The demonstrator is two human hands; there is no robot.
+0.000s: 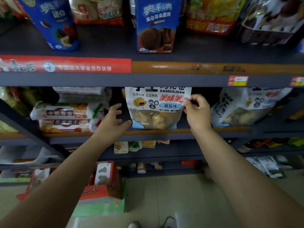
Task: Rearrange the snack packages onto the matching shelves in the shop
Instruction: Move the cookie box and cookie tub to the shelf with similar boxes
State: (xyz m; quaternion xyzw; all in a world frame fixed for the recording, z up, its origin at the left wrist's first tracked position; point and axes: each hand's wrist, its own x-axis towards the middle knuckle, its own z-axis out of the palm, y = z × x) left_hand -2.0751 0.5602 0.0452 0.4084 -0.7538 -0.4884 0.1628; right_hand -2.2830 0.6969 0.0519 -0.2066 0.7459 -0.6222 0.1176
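Head view shows your right hand (pixel 196 112) pinching the white snack bag's (pixel 156 107) three-o'clock edge on the shelf (pixel 213 130), left hand (pixel 113 120) released at its nine o'clock.

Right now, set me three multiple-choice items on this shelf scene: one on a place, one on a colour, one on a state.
1. Where does the white KAOHUAJUAN bag stand?
A. on the floor
B. on the shelf below the blue cookie box
C. on the top shelf beside that box

2. What colour is the banner strip on the upper shelf's left edge?
A. red
B. green
C. black

3. What is the right hand doing?
A. hanging idle
B. pressing flat on the shelf
C. pinching the bag's right edge

Answers:
1 B: its base sits on the shelf board under the box's shelf.
2 A: the strip is red with white print.
3 C: thumb and fingers close on the bag's edge, while the left hand is open beside it.
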